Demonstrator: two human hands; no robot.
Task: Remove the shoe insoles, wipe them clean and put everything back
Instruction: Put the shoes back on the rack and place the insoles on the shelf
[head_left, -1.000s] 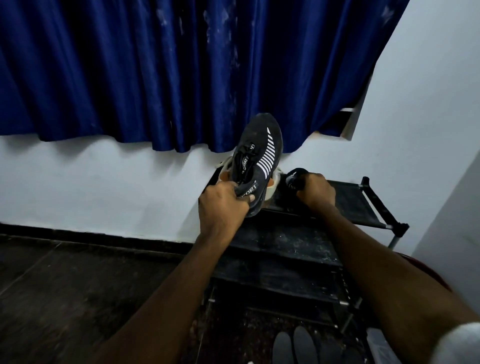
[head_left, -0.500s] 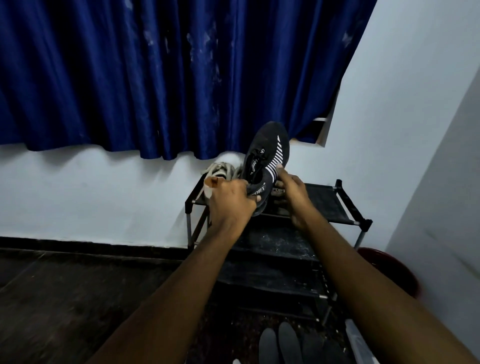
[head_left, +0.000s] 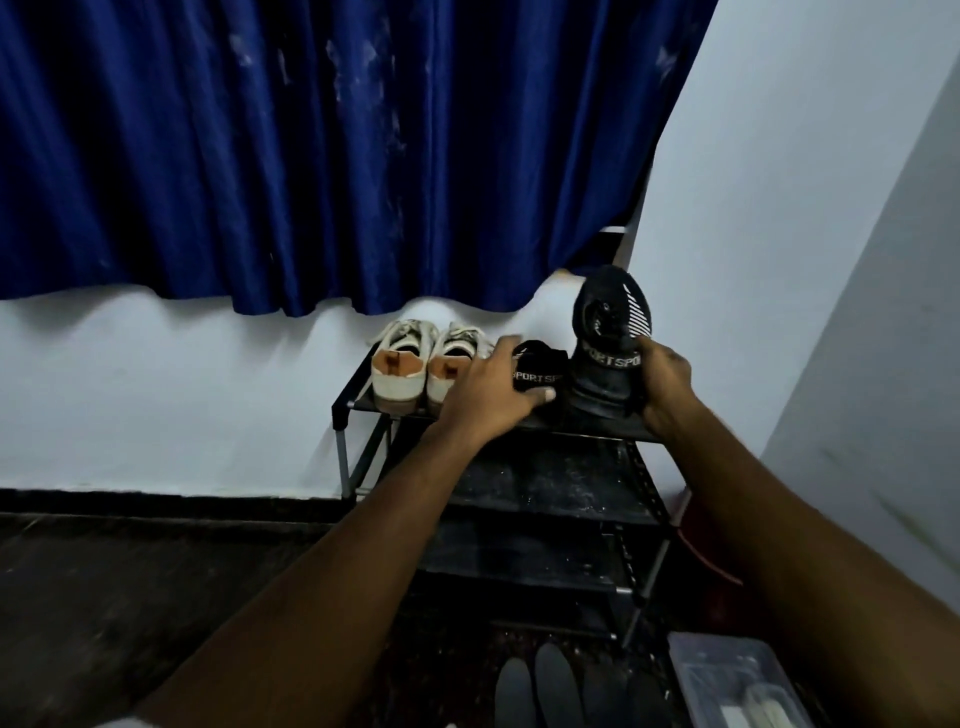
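Your right hand (head_left: 662, 387) is clenched around the heel of the right black shoe (head_left: 610, 345), fingers wrapped on its right side, thumb at the "SPORT" collar band. That shoe is tipped up on its heel at the right end of the shoe rack (head_left: 345, 410) top shelf, long axis near vertical, toe pointing up toward the curtain (head_left: 311, 156), striped side facing right. Your left hand (head_left: 491, 392) is partly open, fingers spread over the left black shoe (head_left: 537, 371), thumb pressed by its heel band; can't tell whether it truly grips. This shoe lies flat on the top shelf, heel toward you, toe toward the wall, just beside the upright one. Both forearms reach forward and up from the bottom of view, converging on the shelf. White sneakers (head_left: 421, 364) sit at the shelf's left end, heels toward you. Dark insoles (head_left: 535, 691) lie on the floor below the rack, next to a clear plastic box (head_left: 737, 680).
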